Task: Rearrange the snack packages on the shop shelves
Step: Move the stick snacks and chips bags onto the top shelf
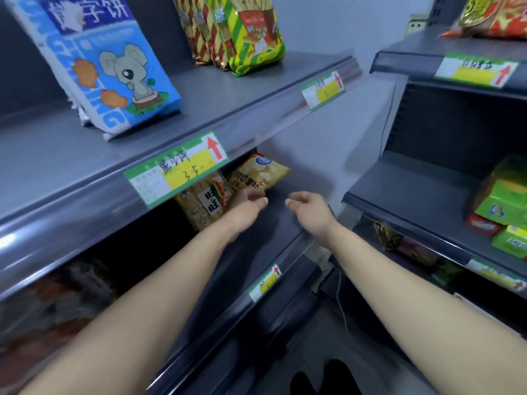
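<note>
Both hands are reaching into the middle shelf [281, 223], under the front edge of the upper shelf [199, 92] with its price tag [176, 169]. The chip bag [261, 172] sits deep on that shelf, toward the back and right of its stock, just beside the cracker pack [204, 202], which stands to its left and seems to touch it. The bag looks tilted, its long axis slanting up and away from the hands toward the rear. The left hand [246, 208] is the nearer: its fingers meet the bag's lower edge where bag and pack come together, the thumb stretched out to the right. Whether those fingers actually pinch the bag or merely touch it cannot be told, since they are partly hidden. The right hand [309, 209] hovers over bare shelf to the bag's right, near it but apart, fingers loosely curled and holding nothing. As a judgement, the coming move is a two-handed take or shift of the chip bag: the left hand has it at the bottom edge, and the right would need to travel left and back to catch the far end. On the upper shelf a blue bag [114, 69] and striped bags [239, 32] stand untouched.
</note>
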`<state>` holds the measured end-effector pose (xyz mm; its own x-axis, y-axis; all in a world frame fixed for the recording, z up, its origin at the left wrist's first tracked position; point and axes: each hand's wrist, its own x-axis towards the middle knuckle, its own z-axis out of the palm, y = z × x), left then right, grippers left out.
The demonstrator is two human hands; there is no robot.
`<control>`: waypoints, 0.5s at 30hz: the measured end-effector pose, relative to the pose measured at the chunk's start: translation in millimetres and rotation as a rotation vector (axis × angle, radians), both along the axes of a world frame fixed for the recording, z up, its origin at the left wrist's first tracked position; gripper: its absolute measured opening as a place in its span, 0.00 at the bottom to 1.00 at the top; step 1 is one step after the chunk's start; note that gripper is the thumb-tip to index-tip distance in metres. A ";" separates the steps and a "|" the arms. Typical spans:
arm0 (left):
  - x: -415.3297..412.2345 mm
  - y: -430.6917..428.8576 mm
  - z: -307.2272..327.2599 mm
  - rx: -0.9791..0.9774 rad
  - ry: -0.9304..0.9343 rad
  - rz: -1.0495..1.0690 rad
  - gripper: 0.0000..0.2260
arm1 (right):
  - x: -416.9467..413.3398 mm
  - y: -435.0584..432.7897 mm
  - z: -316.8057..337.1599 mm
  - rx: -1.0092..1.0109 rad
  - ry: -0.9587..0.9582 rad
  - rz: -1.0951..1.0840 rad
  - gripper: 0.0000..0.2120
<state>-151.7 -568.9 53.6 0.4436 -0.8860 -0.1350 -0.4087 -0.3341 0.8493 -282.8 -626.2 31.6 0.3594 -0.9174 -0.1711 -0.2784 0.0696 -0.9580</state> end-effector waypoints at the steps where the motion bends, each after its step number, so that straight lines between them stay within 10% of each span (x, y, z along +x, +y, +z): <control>1: 2.3 -7.0 -0.6 -0.002 -0.016 0.008 0.14 | 3.2 -7.5 -2.4 0.011 0.002 0.010 0.19; 15: 38.3 -126.6 -32.7 0.175 -0.034 0.173 0.22 | 26.4 -126.5 -25.3 0.130 -0.011 0.212 0.08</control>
<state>-113.4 -695.5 20.9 0.5935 -0.7610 -0.2618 -0.3602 -0.5421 0.7592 -256.4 -752.6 6.2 0.5438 -0.7918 -0.2782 -0.2896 0.1340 -0.9477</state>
